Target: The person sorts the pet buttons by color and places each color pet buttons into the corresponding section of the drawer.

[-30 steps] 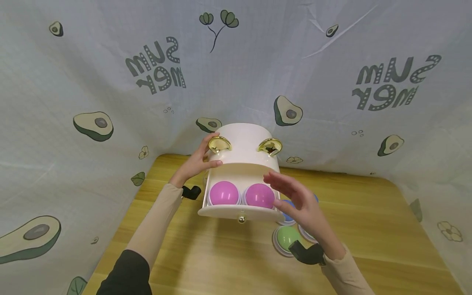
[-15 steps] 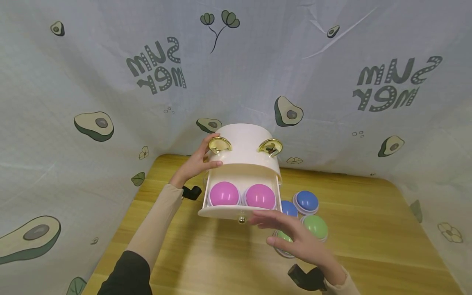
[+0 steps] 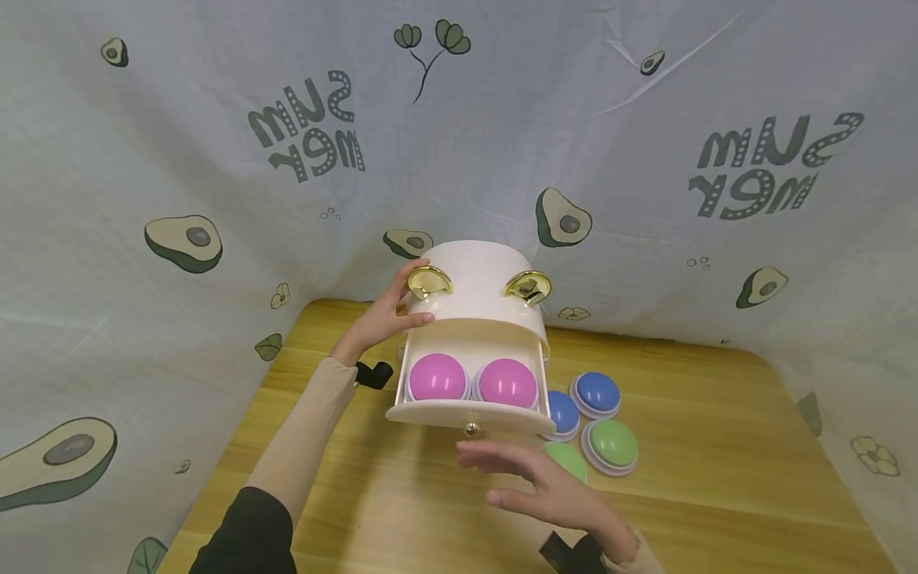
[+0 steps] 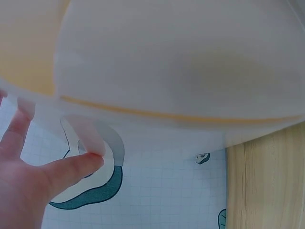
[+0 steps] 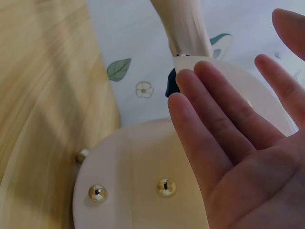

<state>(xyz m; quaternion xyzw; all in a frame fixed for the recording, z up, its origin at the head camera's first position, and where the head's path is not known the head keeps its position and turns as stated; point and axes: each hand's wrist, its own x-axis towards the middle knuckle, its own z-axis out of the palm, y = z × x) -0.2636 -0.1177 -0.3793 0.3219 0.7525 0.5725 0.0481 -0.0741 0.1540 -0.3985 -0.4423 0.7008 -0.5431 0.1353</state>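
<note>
A white storage box (image 3: 476, 275) with two gold ear-shaped pieces on top stands in the middle of the table. Its drawer (image 3: 430, 412), with a gold knob (image 3: 471, 430), is pulled out. Two pink domes, a left one (image 3: 437, 378) and a right one (image 3: 507, 383), sit side by side in it on white bases. My left hand (image 3: 383, 315) grips the box's left side, thumb toward the front. In front of the drawer, my right hand (image 3: 545, 486) hovers with straight fingers, holding nothing. The right wrist view shows its spread fingers before gold knobs (image 5: 97, 193) on a pale rounded front.
Right of the box, two blue domes (image 3: 598, 391) and two green domes (image 3: 614, 442) on white bases stand on the wooden table (image 3: 717, 446). My right hand partly covers one green dome. A patterned cloth (image 3: 459, 159) hangs behind the table.
My right hand has moved from the drawer's right side toward me and to the left, away from the pink domes, uncovering the blue and green domes. The left hand stays on the box.
</note>
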